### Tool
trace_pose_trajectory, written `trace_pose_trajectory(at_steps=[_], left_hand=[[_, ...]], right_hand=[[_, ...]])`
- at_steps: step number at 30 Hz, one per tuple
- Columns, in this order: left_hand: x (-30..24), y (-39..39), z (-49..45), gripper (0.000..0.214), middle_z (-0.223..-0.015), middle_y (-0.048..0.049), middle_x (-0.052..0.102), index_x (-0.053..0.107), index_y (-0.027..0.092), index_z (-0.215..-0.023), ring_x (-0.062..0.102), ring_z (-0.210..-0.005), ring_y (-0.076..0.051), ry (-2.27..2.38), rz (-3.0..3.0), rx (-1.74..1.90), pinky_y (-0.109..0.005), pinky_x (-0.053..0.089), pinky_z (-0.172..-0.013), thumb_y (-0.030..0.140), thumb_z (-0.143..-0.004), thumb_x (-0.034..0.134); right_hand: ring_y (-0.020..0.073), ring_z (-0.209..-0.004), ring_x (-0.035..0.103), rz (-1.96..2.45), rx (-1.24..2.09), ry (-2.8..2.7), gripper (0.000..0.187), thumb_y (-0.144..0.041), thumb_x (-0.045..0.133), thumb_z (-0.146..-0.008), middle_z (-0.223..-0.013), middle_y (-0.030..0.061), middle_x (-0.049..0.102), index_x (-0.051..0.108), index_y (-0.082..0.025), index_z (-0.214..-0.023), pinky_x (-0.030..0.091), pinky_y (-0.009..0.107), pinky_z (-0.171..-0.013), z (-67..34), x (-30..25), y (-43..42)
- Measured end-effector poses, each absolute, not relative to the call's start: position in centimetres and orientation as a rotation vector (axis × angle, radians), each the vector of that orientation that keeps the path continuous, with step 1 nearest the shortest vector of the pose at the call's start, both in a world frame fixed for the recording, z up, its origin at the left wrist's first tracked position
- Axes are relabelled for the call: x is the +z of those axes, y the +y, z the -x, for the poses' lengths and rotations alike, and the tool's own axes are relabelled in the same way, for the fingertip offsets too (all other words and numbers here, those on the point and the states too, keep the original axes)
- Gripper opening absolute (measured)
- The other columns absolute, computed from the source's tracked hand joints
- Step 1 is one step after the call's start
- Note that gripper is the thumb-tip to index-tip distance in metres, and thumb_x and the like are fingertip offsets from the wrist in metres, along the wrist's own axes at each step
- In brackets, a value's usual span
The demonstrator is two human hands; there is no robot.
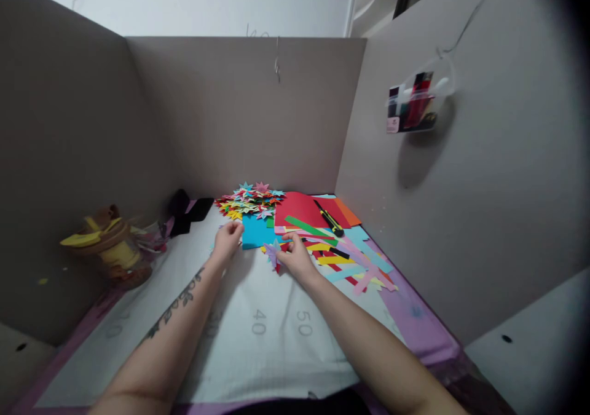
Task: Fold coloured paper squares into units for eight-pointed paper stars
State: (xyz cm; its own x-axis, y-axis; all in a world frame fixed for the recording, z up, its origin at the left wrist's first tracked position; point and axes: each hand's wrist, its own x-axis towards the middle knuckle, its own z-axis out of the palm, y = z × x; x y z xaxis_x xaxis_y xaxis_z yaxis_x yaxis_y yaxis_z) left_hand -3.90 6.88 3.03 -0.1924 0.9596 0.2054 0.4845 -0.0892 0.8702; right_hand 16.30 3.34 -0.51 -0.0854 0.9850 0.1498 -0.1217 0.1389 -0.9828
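Observation:
My right hand (298, 260) pinches the edge of a folded paper star (271, 252), lilac with light blue and red points, above the white mat. To its left, my left hand (227, 240) has its fingertips drawn together beside a blue paper sheet (254, 232); whatever they hold, if anything, is too small to make out. Behind both hands lies a heap of many-coloured paper stars (249, 202). Red paper sheets (297, 208) lie right of the heap, with a yellow-and-black utility knife (332, 223) on them. Loose coloured paper strips (341, 260) spread beyond my right hand.
Grey partitions (249, 114) enclose the table on three sides. A clear plastic container (417, 101) hangs on the right one. At left stand a brown-and-yellow pot-like object (117, 252) and black pieces (188, 212). The numbered mat (239, 353) lies over a purple cover (424, 323).

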Motion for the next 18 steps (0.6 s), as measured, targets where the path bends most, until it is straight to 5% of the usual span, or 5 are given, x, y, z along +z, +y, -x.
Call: trace_pose_trajectory(at_steps=[5, 9, 12, 18], left_hand=[[4.5, 12.0, 7.2, 0.014, -0.074, -0.0058, 0.064, 0.059, 0.015, -0.073, 0.062, -0.085, -0.024, 2.072, -1.561, 1.024, -0.029, 0.045, -0.066, 0.027, -0.073, 0.065], [4.9, 14.9, 6.7, 0.027, -0.101, -0.0085, 0.063, 0.061, 0.012, -0.101, 0.061, -0.093, -0.023, 2.147, -1.567, 0.771, -0.037, 0.050, -0.076, 0.031, -0.081, 0.063], [5.0, 16.1, 5.7, 0.031, -0.098, -0.0100, 0.064, 0.063, 0.012, -0.098, 0.061, -0.096, -0.027, 2.135, -1.564, 0.674, -0.037, 0.051, -0.077, 0.030, -0.074, 0.071], [6.6, 16.8, 4.5, 0.034, -0.118, -0.0084, 0.056, 0.053, 0.016, -0.118, 0.058, -0.101, -0.021, 2.058, -1.601, 0.739, -0.041, 0.051, -0.083, 0.032, -0.088, 0.054]], right_hand=[[0.0101, -0.045, 0.053, 0.978, 1.219, -1.234, 0.039, -0.021, 0.060, -0.062, -0.061, -0.0092, 0.054, 0.040, -0.023, -0.096, 0.040, 0.018, -0.040, -16.6, -0.6, 3.7], [0.0096, -0.042, 0.051, 1.001, 1.207, -1.249, 0.038, -0.020, 0.060, -0.062, -0.061, -0.0090, 0.055, 0.042, -0.024, -0.095, 0.038, 0.017, -0.037, -16.5, -0.3, 3.4], [0.0098, -0.042, 0.052, 1.000, 1.213, -1.255, 0.038, -0.020, 0.060, -0.062, -0.062, -0.0088, 0.055, 0.041, -0.024, -0.095, 0.038, 0.017, -0.035, -16.6, -0.1, 3.4], [0.0104, -0.042, 0.054, 0.989, 1.235, -1.250, 0.039, -0.023, 0.062, -0.064, -0.064, -0.0085, 0.056, 0.041, -0.025, -0.097, 0.040, 0.018, -0.035, -16.9, 0.1, 3.5]])
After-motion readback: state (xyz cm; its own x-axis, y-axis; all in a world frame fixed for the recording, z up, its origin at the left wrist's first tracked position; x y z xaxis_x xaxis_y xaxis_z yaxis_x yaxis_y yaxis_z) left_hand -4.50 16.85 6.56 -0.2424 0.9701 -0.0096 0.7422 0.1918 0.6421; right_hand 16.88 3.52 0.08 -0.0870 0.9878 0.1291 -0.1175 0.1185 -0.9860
